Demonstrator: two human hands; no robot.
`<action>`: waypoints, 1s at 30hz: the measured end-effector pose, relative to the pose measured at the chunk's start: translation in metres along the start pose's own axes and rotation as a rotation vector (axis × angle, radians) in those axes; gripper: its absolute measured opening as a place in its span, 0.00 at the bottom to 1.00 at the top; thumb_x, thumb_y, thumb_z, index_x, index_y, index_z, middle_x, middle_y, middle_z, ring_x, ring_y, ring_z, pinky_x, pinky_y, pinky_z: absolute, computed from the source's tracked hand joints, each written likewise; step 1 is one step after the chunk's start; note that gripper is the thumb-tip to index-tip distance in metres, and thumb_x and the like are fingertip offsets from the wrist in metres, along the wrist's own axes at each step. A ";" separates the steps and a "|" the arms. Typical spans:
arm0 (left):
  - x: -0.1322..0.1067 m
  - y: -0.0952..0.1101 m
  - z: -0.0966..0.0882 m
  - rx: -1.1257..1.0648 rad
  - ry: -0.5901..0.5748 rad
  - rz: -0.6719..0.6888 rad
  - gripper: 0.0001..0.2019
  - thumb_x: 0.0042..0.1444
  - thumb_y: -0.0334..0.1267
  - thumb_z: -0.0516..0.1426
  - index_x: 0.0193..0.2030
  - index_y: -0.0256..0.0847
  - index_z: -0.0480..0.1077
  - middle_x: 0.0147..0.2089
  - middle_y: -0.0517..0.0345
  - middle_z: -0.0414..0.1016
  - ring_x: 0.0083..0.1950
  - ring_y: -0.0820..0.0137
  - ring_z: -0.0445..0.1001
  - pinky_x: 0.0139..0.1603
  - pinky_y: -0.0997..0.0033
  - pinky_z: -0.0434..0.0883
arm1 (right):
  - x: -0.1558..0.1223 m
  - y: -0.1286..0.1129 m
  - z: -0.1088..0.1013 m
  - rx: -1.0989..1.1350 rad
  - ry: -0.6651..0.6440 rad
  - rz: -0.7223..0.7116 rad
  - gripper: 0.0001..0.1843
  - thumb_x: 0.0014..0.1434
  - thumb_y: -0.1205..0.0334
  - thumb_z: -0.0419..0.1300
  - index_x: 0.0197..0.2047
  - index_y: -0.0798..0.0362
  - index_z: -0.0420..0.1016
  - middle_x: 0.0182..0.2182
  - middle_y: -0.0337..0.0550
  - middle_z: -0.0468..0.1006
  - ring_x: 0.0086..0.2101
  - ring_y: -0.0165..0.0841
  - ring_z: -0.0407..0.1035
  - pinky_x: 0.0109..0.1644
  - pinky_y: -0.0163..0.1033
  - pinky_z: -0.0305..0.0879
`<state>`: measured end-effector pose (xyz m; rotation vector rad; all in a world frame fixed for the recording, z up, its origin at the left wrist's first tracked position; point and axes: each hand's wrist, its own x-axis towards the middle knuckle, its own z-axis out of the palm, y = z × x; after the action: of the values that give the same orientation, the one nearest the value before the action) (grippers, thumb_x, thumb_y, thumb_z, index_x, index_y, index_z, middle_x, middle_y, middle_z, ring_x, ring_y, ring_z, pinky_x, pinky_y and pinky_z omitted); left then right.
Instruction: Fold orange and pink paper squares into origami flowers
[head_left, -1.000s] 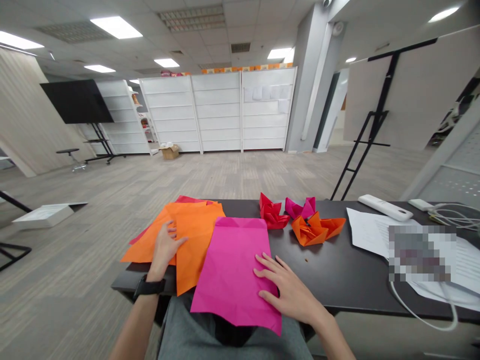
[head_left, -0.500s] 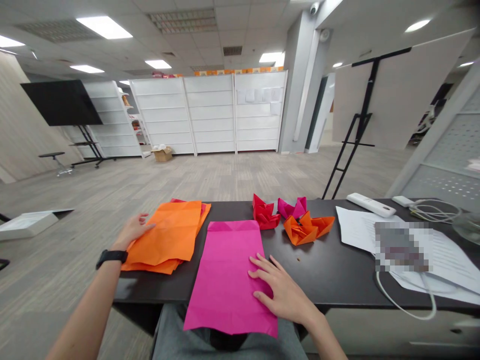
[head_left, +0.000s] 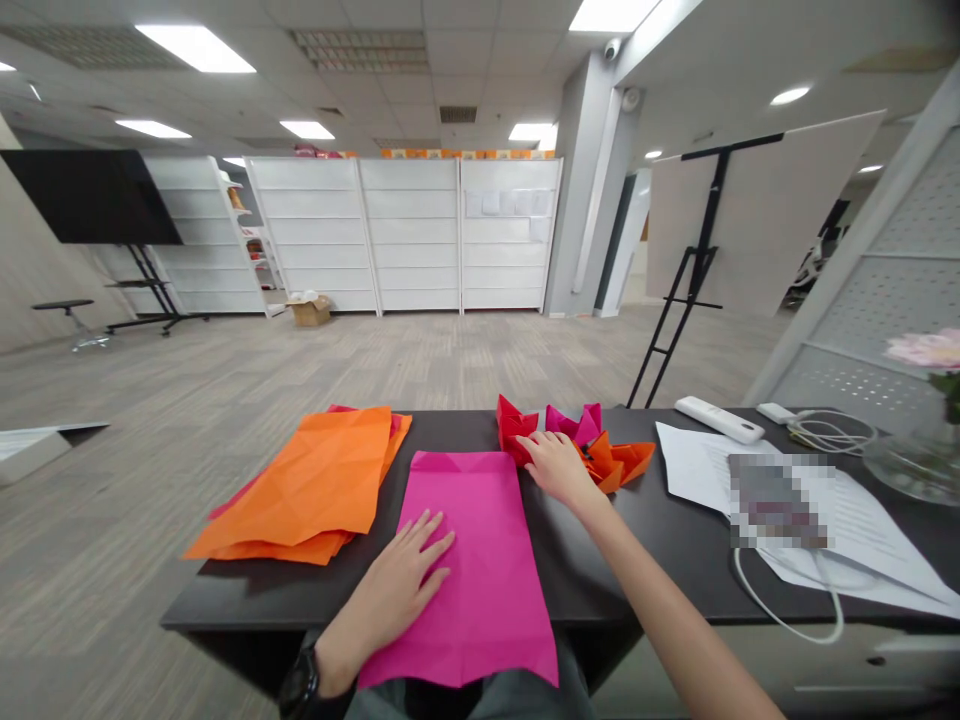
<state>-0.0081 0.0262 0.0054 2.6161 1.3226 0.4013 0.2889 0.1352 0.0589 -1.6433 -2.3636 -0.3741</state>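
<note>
Left hand (head_left: 397, 585) lies open and flat on a pink sheet (head_left: 487, 530) at the near edge of a table (head_left: 660, 560), right hand (head_left: 553, 465) rests loose-fingered on folded paper shapes (head_left: 516, 425) farther off, and a vase (head_left: 919, 465) at far right holds a flower (head_left: 926, 350).

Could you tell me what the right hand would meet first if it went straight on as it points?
Probably the red folded paper: the fingertips of the right hand seem almost on it, though depth is unclear.
</note>
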 end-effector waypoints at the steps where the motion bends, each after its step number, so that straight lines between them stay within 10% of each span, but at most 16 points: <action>1: -0.001 0.001 0.004 -0.003 -0.003 -0.003 0.22 0.67 0.41 0.52 0.68 0.52 0.62 0.73 0.54 0.57 0.73 0.56 0.55 0.70 0.45 0.59 | 0.001 0.005 0.003 -0.017 -0.011 -0.001 0.23 0.62 0.70 0.55 0.60 0.51 0.70 0.48 0.51 0.77 0.49 0.44 0.69 0.56 0.47 0.60; 21: -0.011 0.005 0.007 -0.083 0.058 -0.091 0.21 0.66 0.42 0.53 0.65 0.53 0.66 0.73 0.59 0.57 0.73 0.60 0.56 0.70 0.49 0.59 | -0.021 0.068 0.004 -0.056 -0.034 0.016 0.31 0.48 0.85 0.50 0.51 0.53 0.76 0.41 0.47 0.76 0.45 0.39 0.68 0.53 0.40 0.60; 30: -0.012 0.014 -0.006 -0.110 0.025 -0.007 0.28 0.64 0.45 0.56 0.70 0.55 0.57 0.74 0.58 0.54 0.73 0.60 0.54 0.71 0.49 0.56 | -0.043 0.058 -0.009 -0.033 0.058 0.086 0.39 0.44 0.85 0.47 0.59 0.58 0.69 0.53 0.56 0.74 0.57 0.45 0.65 0.65 0.56 0.54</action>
<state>-0.0064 0.0089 0.0133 2.5240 1.2794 0.4930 0.3584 0.1141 0.0570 -1.7183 -2.2483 -0.4401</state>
